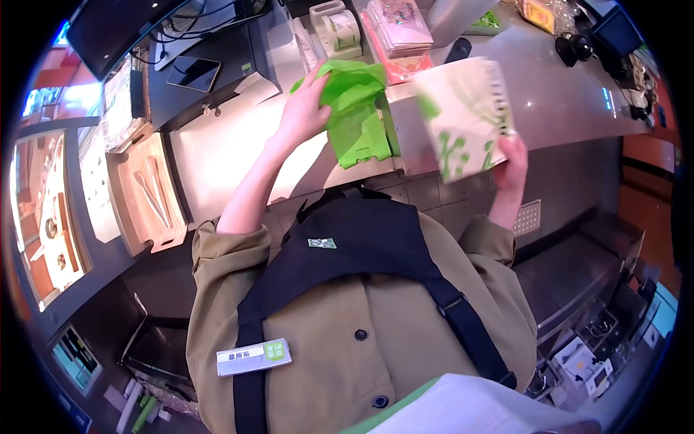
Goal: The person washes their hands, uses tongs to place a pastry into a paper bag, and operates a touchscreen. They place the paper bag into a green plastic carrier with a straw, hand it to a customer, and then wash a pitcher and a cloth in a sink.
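My left hand point(307, 108) is closed on the upper part of a bright green plastic bag point(354, 134), which lies crumpled at the top and flat below, over the counter's near edge. My right hand point(511, 163) grips the lower right edge of a white paper bag point(466, 116) with green plant-like print. This bag is raised above the counter, tilted and a little blurred. The fingers behind it are partly hidden.
A roll of labels in a holder point(340, 30) and stacked pink packets point(399, 29) stand behind the green bag. A phone point(194, 74) lies on a dark surface at left. Nearer is a wooden tray point(123, 166) with tongs point(155, 192). A monitor point(108, 32) overhangs the upper left.
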`<control>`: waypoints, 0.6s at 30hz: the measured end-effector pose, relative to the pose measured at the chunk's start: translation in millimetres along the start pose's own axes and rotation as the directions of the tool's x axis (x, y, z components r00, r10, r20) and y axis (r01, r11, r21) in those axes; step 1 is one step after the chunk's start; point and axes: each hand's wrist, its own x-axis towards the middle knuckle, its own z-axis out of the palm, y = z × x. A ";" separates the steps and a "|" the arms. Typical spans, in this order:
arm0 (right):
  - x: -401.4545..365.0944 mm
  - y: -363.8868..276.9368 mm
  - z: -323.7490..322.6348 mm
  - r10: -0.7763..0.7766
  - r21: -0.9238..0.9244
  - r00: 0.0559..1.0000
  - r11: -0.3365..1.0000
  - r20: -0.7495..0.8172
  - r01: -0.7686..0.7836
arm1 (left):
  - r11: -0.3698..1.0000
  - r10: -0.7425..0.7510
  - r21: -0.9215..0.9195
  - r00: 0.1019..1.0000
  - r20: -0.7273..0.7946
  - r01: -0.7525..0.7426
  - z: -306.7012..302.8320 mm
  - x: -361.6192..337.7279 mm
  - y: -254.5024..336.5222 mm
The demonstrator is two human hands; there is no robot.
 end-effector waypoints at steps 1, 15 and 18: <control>1.3 10.0 20.1 0.138 0.110 0.972 0.981 0.191 -0.161 | 0.999 0.019 -0.045 1.000 -0.003 -0.019 -4.1 -1.1 5.0; -9.8 102.9 123.6 0.401 0.369 0.898 0.819 0.179 -0.440 | 0.982 0.117 0.155 0.993 -0.024 -0.112 -45.9 -53.7 38.6; -12.2 109.2 131.3 0.257 0.147 0.957 0.950 0.132 -0.275 | 0.946 0.215 0.218 0.968 0.131 -0.239 -41.2 -56.5 50.0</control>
